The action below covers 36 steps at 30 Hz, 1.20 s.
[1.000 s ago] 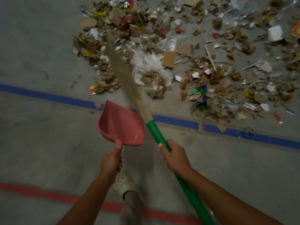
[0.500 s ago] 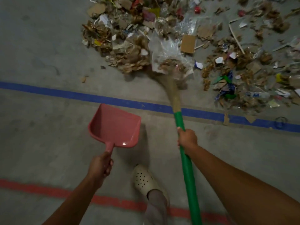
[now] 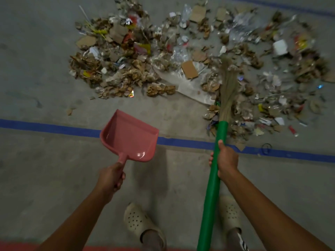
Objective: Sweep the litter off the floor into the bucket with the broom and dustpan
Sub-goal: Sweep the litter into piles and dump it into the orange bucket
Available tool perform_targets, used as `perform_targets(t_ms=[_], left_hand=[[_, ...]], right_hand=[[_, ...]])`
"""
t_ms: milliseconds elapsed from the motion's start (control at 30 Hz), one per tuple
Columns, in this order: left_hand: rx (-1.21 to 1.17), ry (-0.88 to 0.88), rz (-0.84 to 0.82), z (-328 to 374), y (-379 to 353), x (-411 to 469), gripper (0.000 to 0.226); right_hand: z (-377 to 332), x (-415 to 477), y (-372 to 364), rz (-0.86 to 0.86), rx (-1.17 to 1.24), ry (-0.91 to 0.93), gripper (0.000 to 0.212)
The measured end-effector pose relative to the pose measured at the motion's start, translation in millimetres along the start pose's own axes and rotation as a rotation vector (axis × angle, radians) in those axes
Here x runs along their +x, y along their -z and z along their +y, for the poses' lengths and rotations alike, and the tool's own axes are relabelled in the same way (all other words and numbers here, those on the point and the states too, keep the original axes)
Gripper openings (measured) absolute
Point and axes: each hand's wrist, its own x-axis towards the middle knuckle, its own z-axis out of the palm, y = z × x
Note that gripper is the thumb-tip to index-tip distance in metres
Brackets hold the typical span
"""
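Ahead, litter (image 3: 181,57) of torn cardboard, crumpled brown paper, clear plastic and bright wrappers spreads across the grey floor (image 3: 36,78) beyond a blue line (image 3: 54,128). Clenched round the green handle, the right hand (image 3: 226,160) holds the broom (image 3: 220,134), its straw bristles resting in the litter just beyond its knuckles. Wrapped about a short handle, the left hand (image 3: 112,176) grips the pink dustpan (image 3: 129,136), empty and raised forward. No bucket shows; the broom's lower end runs out of frame.

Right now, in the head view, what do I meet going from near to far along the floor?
Shoes → red line → blue line → litter
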Motion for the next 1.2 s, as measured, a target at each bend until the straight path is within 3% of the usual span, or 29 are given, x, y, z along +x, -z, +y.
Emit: perform_targets(t_ms=[200, 500, 600, 800, 1000, 1200], left_hand=[[-0.088, -0.008, 0.068, 8.5, 18.5, -21.1, 0.040], [-0.194, -0.008, 0.154, 17.8, 117.5, -31.1, 0.051], [-0.197, -0.010, 0.213, 23.3, 142.5, -23.5, 0.054], [-0.226, 0.006, 0.305, 34.3, 173.1, 7.1, 0.055], [-0.273, 0.052, 0.403, 38.2, 193.1, 35.9, 0.053], [-0.266, 0.106, 0.439, 28.9, 202.8, 57.0, 0.049]], right_hand=[[-19.3, -57.2, -22.4, 0.005, -0.186, 0.092, 0.035], [1.2, -121.7, -127.0, 0.090, -0.384, 0.082, 0.050], [2.3, -141.1, -154.9, 0.092, -0.364, 0.087, 0.045], [17.2, -168.6, -222.8, -0.145, -0.439, 0.306, 0.035], [32.1, -177.5, -301.8, -0.521, -0.863, 0.470, 0.034], [46.6, -142.6, -371.0, -0.754, -1.240, 0.324, 0.039]])
